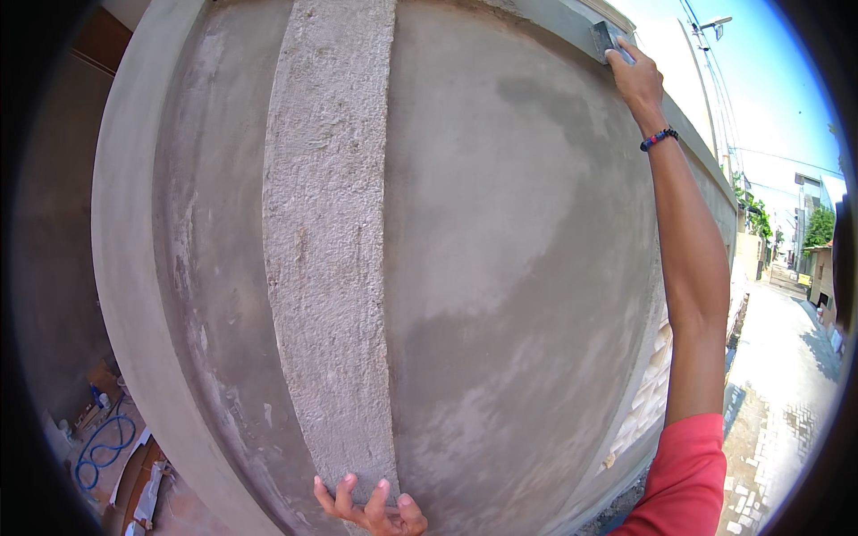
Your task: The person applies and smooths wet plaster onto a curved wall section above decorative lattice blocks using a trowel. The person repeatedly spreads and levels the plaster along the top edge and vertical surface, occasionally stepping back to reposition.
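Right hand (636, 79) raised high on an outstretched arm, fingers closed around a small grey float (606, 37) pressed flat against the top of the plastered wall (518, 268). Just below that grip, on the wrist, a dark bead bracelet (660, 138) with red and blue beads; far below it, at the shoulder, a red sleeve (688, 478).

Left hand (371, 507) at the bottom edge, fingers spread open and fingertips resting on the wall, holding nothing. Directly above those fingertips, a rough, unsmoothed vertical band of render (329, 232) running the full height of the wall. Right of that hand, smooth grey plaster with darker damp patches, reaching up to the float.

Well left of and level with the open hand, down on the ground, a coiled blue hose (105, 447) among small items too blurred to identify. Far right of the raised arm, a paved lane (782, 375) with a small yellow sign (803, 279), shape unclear, beside distant buildings.
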The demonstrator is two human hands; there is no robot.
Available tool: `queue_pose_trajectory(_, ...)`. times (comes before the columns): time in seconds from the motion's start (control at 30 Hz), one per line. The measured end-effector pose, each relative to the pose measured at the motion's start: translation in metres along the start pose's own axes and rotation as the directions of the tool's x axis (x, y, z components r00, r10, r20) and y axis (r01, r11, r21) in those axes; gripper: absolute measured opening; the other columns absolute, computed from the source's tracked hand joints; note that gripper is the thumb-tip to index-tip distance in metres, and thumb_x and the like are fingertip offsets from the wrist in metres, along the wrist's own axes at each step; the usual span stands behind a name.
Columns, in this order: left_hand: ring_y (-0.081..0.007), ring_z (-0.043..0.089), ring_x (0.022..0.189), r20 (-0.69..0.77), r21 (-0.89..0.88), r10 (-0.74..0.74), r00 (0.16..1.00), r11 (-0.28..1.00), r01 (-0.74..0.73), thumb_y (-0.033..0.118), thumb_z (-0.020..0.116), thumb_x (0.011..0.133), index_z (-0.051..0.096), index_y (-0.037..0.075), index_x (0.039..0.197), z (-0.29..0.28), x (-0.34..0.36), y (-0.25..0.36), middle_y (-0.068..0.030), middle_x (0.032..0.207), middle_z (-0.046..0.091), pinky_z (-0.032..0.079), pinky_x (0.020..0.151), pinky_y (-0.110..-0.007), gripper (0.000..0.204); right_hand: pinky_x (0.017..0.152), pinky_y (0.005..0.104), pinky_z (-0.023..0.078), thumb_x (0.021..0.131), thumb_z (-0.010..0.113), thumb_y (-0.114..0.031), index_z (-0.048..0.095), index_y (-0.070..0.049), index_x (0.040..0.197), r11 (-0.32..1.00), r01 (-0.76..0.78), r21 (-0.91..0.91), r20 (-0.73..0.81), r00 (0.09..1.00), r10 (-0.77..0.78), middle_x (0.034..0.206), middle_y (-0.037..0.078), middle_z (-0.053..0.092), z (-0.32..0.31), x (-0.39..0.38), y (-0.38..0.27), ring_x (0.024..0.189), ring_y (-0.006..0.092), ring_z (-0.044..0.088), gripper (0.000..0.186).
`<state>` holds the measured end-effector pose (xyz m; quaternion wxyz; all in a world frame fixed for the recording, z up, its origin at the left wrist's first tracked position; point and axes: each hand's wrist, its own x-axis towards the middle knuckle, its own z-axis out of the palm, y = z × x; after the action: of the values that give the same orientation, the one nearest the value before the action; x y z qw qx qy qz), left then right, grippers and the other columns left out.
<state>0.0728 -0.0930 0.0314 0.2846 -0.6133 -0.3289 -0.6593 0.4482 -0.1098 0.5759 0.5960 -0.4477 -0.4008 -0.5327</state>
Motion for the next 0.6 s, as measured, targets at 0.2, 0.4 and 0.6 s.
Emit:
queue_pose_trajectory(0.2, -0.0397, 0.047, 0.113, 0.011, 0.057, -0.004, 1.000, 0.998, 0.003, 0.026, 0.057, 0.085, 0.052, 0.007, 0.114, -0.005, -0.007, -0.001, -0.0216, 0.122, 0.048, 0.036, 0.097, -0.065, 0.035, 0.092, 0.0354, 0.048, 0.081, 0.062, -0.045, 0.063, -0.023, 0.126, 0.948, 0.297, 0.118, -0.102, 0.953, -0.286, 0.114, 0.017, 0.067, 0.015, -0.036, -0.043, 0.105, 0.0306, 0.064, 0.050)
queue_pose_trajectory(0.4, -0.0388, 0.048, 0.113, 0.008, 0.023, -0.023, 1.000, 0.999, 0.022, 0.024, 0.056, 0.086, 0.052, 0.007, 0.113, 0.000, -0.002, 0.002, -0.0212, 0.121, 0.048, 0.035, 0.099, -0.065, 0.033, 0.091, 0.0354, 0.048, 0.082, 0.062, -0.043, 0.064, -0.020, 0.124, 0.996, -0.059, -0.066, -0.101, 0.994, 0.053, 0.107, 0.016, 0.069, 0.009, 0.021, 0.009, 0.101, 0.0294, 0.065, 0.048)
queue_pose_trajectory(0.6, -0.0382, 0.049, 0.112, 0.008, 0.068, -0.012, 1.000, 0.998, 0.011, 0.021, 0.056, 0.086, 0.050, 0.006, 0.115, -0.005, -0.003, 0.003, -0.0204, 0.120, 0.049, 0.034, 0.100, -0.065, 0.033, 0.091, 0.0372, 0.049, 0.079, 0.061, -0.048, 0.064, -0.022, 0.125, 0.916, 0.393, 0.075, -0.102, 0.917, -0.385, 0.111, 0.013, 0.069, 0.022, -0.010, -0.046, 0.103, 0.0289, 0.065, 0.053)
